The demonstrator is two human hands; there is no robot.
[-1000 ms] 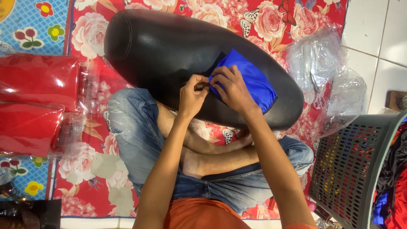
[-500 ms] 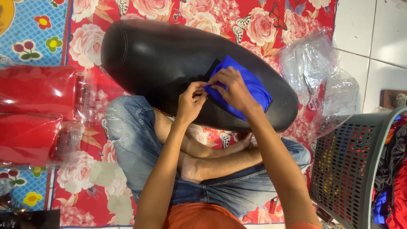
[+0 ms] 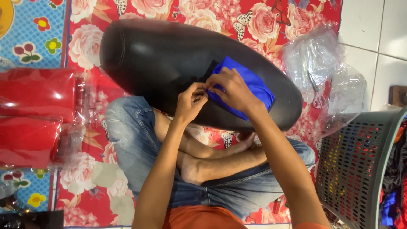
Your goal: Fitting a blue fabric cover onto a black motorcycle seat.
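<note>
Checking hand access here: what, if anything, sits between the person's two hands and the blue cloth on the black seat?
Nothing visible does. The right hand lies flat on the blue cloth, and the left hand pinches its edge, both atop the black seat.

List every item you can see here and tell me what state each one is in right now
Blue cloth: folded, lying on the seat, edge pinched by both hands.
Left hand: fingers closed on the cloth's edge.
Right hand: pressed on the cloth, pinching its edge.
Black seat: lying across the lap.
Red packets: sealed in clear plastic, stacked.
Grey basket: holding cloth.
Scissors: lying in clear plastic bags.
</note>
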